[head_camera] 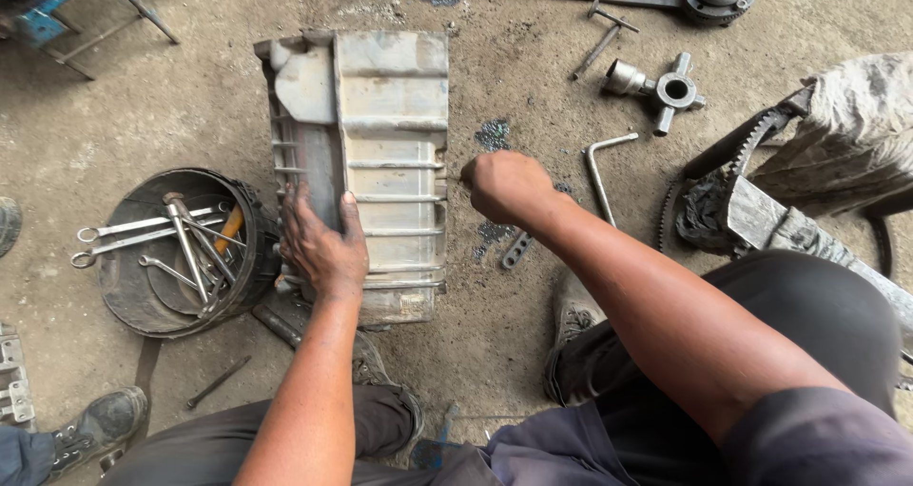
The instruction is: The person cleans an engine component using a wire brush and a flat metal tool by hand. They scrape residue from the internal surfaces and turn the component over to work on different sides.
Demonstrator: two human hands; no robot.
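A ribbed grey metal casing (390,144) lies upside down on the concrete floor in front of me. My left hand (321,243) rests flat on its near left side, fingers spread over the edge. At the casing's right rim my right hand (504,186) is closed into a fist. Whether it grips something small there is hidden by the fingers.
A round black tub (124,291) holds several spanners at the left. An L-shaped key (599,167), a cross wrench (661,88), a T-handle (599,44) and a toothed gear part (732,191) lie right. Another person's boot (95,427) shows bottom left. A short flat link (516,249) lies nearby.
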